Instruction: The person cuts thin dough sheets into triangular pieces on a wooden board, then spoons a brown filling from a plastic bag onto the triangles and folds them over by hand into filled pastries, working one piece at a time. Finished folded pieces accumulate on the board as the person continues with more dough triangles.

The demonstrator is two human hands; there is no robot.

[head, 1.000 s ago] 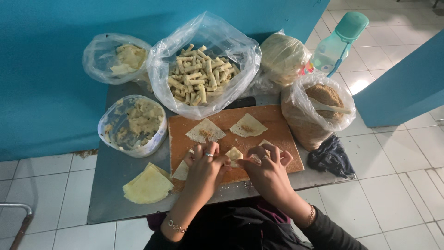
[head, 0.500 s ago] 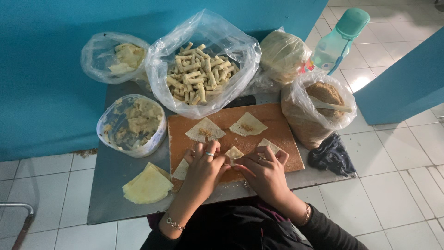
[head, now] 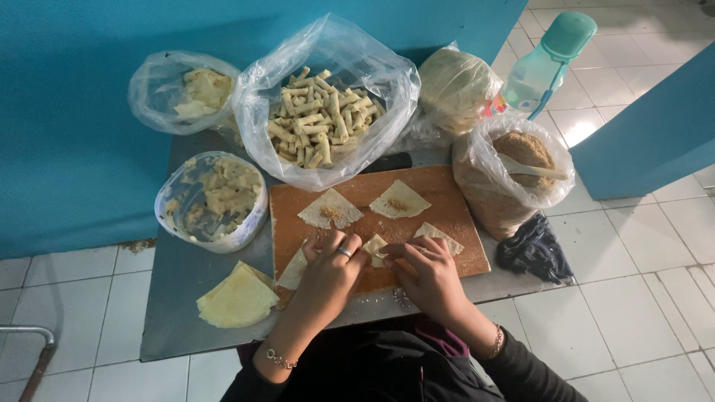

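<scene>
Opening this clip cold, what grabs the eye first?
Both hands, left hand and right hand, meet over a small folded wrapper on the wooden board. Behind the board, an open clear bag of rolled pastry sticks dominates the grey table, against a bright blue wall.

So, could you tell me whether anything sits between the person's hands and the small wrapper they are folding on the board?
Nothing visible does. The left hand and right hand both touch the folded wrapper directly on the wooden board; the other wrappers lie apart from it.
</scene>
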